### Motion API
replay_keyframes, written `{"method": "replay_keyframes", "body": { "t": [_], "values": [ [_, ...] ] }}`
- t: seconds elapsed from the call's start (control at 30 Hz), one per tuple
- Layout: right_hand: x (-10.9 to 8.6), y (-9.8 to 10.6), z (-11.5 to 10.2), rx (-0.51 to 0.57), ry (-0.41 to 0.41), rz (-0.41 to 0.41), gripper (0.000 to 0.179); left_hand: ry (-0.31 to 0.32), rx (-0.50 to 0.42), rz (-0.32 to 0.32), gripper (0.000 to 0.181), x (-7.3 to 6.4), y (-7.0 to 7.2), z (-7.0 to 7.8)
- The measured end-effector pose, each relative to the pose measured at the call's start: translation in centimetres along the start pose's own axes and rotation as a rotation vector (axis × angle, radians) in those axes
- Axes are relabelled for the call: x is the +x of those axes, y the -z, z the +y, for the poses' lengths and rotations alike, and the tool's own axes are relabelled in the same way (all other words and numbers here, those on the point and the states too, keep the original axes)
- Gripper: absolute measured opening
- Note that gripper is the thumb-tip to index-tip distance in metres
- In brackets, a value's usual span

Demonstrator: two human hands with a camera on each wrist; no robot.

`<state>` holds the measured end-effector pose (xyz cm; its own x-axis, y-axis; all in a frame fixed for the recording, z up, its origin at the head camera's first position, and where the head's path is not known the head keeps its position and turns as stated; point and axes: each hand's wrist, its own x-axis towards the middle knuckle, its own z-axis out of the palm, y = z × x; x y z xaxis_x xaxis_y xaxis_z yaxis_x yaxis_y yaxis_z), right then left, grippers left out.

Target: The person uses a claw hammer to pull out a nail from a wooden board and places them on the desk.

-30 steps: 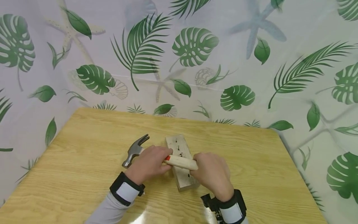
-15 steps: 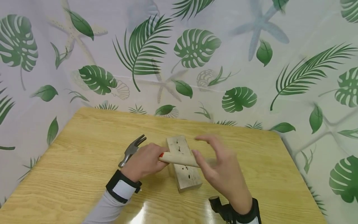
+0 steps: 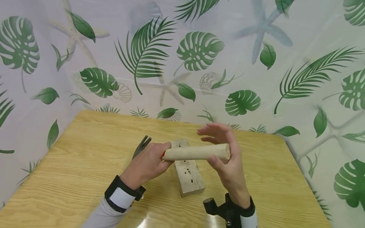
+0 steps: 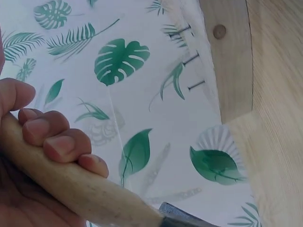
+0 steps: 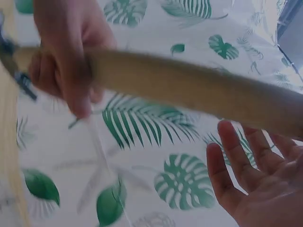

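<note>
Leaf-printed cloth (image 3: pixel 168 41) rises behind the far edge of the wooden surface (image 3: pixel 94 152). Roughly midway between its left and right edges, a claw hammer (image 3: pixel 194 153) is held above a block (image 3: pixel 189 177) bearing nails (image 4: pixel 191 59). The left hand (image 3: pixel 149 161) grips it near the head; the right hand's (image 3: pixel 235 166) fingers curve loosely open about the butt, contact unclear. Likely stiff and head-heavy, its smooth handle's thick end offers the surer hold.

Indoor workspace: wood-grain table (image 3: pixel 71 171), leaf-print backdrop (image 3: pixel 171 71)
</note>
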<state>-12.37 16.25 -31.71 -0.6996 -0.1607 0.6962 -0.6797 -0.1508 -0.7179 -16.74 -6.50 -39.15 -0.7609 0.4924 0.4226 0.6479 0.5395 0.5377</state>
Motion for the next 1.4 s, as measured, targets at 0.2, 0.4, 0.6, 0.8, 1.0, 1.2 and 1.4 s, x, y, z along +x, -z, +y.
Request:
{"method": "replay_keyframes", "body": {
  "t": [0.2, 0.4, 0.6, 0.8, 1.0, 1.2, 1.4],
  "values": [
    [0.2, -2.6, 0.5, 0.190, -0.076, 0.060, 0.013, -0.041, -0.047, 0.002, 0.016, 0.0, -0.8, 1.2],
    [-0.5, -5.6, 2.2, 0.317, -0.029, 0.221, 0.032, -0.094, -0.087, -0.005, 0.021, 0.0, -1.5, 2.1],
    [-0.4, -6.5, 2.2, 0.371, 0.162, 0.403, 0.042, -0.119, -0.082, -0.076, 0.019, 0.1, -1.9, 3.0],
    [-0.1, -5.5, 0.7, 0.380, 0.251, 0.471, 0.038, -0.143, -0.146, -0.041, 0.034, -0.1, -0.4, 3.7],
    [-0.1, -3.3, -1.4, 0.371, 0.337, 0.497, 0.028, 0.009, 0.014, 0.043, 0.038, -0.1, -0.1, 1.9],
    [-0.1, -1.9, -1.5, 0.175, 0.287, 0.486, 0.024, 0.181, 0.192, -0.199, 0.052, -0.6, -2.5, -0.8],
    [0.0, -1.3, -0.3, -0.012, 0.158, 0.423, 0.024, 0.244, 0.212, -0.314, 0.056, -0.8, -4.3, -2.0]
  ]
}}
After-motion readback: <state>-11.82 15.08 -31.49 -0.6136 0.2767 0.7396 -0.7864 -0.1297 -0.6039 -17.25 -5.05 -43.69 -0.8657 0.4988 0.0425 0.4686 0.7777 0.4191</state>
